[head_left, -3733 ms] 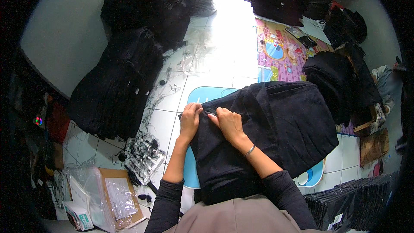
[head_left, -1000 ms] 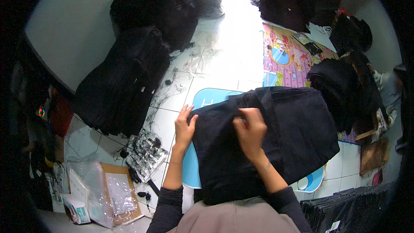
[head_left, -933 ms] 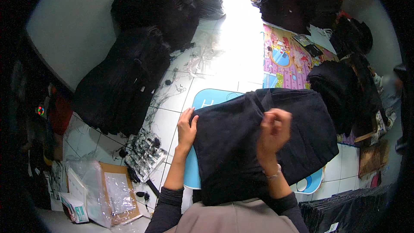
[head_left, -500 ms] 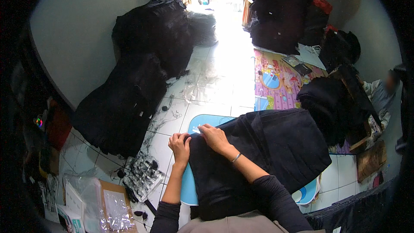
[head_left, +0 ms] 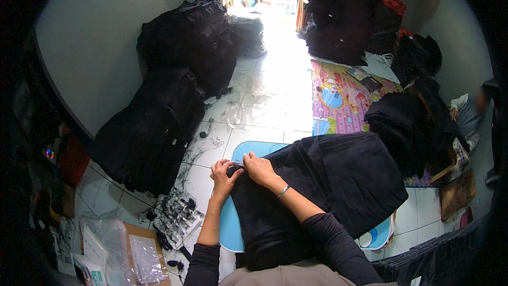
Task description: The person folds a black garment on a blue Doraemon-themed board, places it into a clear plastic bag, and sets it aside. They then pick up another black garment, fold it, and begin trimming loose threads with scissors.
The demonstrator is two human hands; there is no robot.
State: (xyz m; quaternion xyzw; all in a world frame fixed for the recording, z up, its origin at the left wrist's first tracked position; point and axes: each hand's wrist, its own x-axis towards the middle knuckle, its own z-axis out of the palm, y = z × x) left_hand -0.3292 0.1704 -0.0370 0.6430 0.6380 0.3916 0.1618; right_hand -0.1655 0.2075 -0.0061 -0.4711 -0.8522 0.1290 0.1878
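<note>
A large black garment (head_left: 338, 180) of thick cloth lies folded across my lap and over a low light-blue table (head_left: 248, 149). My left hand (head_left: 223, 177) pinches its upper left corner, with the cloth bunched between thumb and fingers. Right beside it, my right hand (head_left: 259, 170) is closed on a small pale tool (head_left: 237, 162), whose tip reaches to the pinched corner. The tool is mostly hidden by my fingers, so its exact kind does not show.
Tall stacks of black cloth (head_left: 153, 127) stand at the left, with another pile (head_left: 344, 21) at the far right. Folded black cloth (head_left: 397, 127) lies nearer, on a colourful mat (head_left: 344, 98). Plastic-wrapped cardboard (head_left: 143, 249) sits at lower left. People are beyond the doorway and at the right.
My left hand has turned and lifted the cloth corner into a pinch. My right hand has shifted slightly, bringing the pale tool against that corner.
</note>
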